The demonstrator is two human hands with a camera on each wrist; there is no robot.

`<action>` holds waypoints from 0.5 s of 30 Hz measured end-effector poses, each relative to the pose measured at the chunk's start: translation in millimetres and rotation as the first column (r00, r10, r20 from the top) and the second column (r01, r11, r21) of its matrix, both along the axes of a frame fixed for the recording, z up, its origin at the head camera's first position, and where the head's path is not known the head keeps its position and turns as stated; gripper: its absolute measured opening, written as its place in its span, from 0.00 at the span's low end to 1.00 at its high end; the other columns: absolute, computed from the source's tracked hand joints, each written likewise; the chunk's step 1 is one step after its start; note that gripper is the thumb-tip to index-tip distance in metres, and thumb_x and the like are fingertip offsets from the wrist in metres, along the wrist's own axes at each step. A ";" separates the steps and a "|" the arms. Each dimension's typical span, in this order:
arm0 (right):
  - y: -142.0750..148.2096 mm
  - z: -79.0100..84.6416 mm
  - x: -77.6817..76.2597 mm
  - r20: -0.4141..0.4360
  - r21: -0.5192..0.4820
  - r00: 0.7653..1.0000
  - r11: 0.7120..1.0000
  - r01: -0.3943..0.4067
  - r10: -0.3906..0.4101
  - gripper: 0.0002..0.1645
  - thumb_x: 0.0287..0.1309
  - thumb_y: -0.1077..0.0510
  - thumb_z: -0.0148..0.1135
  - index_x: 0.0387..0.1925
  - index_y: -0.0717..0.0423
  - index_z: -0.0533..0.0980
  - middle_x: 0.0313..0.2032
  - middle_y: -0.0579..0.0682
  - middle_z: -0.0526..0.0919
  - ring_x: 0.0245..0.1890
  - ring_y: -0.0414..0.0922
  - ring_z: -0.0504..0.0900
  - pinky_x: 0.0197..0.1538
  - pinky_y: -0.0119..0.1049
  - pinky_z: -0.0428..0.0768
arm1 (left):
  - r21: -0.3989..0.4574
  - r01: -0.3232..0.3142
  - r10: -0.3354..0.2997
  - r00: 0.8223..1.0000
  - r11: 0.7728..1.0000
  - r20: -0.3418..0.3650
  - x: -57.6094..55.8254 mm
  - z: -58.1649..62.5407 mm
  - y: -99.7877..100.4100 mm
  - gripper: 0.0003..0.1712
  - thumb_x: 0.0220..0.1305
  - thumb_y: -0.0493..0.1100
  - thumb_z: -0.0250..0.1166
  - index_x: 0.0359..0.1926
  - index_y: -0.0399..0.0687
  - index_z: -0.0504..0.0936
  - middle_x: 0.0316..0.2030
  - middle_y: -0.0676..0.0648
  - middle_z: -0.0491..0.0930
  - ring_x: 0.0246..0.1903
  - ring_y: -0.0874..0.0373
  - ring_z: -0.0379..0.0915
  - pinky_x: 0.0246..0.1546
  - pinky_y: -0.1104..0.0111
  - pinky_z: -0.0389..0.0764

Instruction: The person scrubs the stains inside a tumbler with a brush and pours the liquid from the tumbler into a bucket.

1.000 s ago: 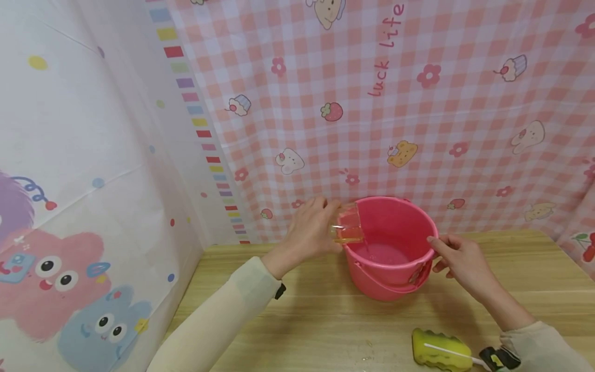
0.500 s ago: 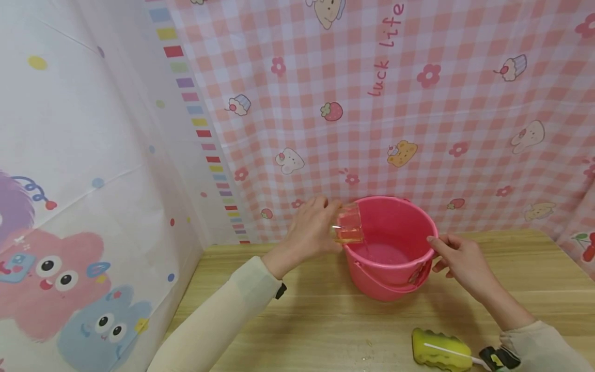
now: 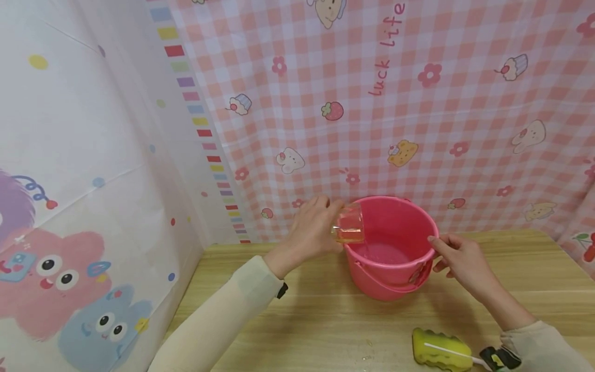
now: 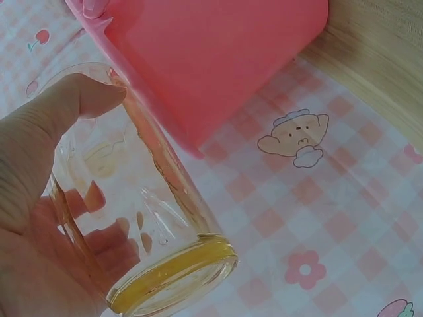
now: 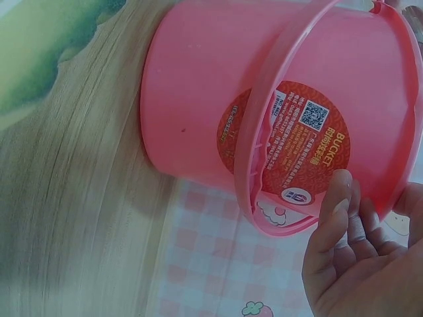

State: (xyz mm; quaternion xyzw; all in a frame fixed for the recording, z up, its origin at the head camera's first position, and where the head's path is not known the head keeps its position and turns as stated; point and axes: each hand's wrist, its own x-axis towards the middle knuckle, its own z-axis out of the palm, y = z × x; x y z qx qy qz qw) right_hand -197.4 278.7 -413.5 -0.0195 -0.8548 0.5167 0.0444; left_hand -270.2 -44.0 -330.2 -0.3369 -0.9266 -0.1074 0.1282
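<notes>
My left hand [image 3: 311,227] grips a clear amber-tinted glass [image 3: 349,225], tipped on its side with its mouth over the left rim of a pink bucket [image 3: 395,289]. In the left wrist view the thumb lies along the glass [image 4: 172,274] and the fingers show through its wall. A thin trickle falls from the mouth, and liquid shows at the bucket's bottom. On the bucket's right, my right hand [image 3: 462,263] holds the rim, thumb on top and fingers below it outside. The right wrist view shows those fingers beside a round red label [image 5: 307,142] and the lowered handle [image 5: 264,99].
A yellow-green sponge brush [image 3: 439,349] with a white handle lies on the wooden table [image 3: 302,320], near the right sleeve. Small wet spots [image 3: 367,356] mark the front of the table. A pink checked cloth [image 3: 353,139] hangs close behind the bucket.
The glass has shifted very slightly to the right over the rim. The right hand and the bucket stay where they were.
</notes>
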 end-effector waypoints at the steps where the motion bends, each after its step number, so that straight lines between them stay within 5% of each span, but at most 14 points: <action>1: 0.0 0.0 0.1 0.000 0.000 1.000 1.000 -0.001 0.001 0.33 0.78 0.38 0.53 0.53 0.67 0.78 0.36 0.47 0.86 0.30 0.44 0.86 0.29 0.38 0.82 | -0.001 -0.001 0.001 1.000 1.000 -0.001 0.0 -0.1 0.1 0.51 0.45 0.58 0.86 0.69 0.51 0.75 0.44 0.51 0.73 0.45 0.56 0.65 0.47 0.63 0.74; 15: -0.7 0.5 0.5 -0.002 -0.009 1.000 1.000 0.001 -0.001 0.33 0.78 0.39 0.54 0.54 0.68 0.78 0.35 0.46 0.86 0.29 0.44 0.86 0.29 0.38 0.82 | -0.013 0.002 -0.002 1.000 1.000 -0.026 1.4 0.5 1.3 0.52 0.43 0.57 0.87 0.68 0.49 0.76 0.42 0.51 0.72 0.44 0.55 0.65 0.47 0.63 0.73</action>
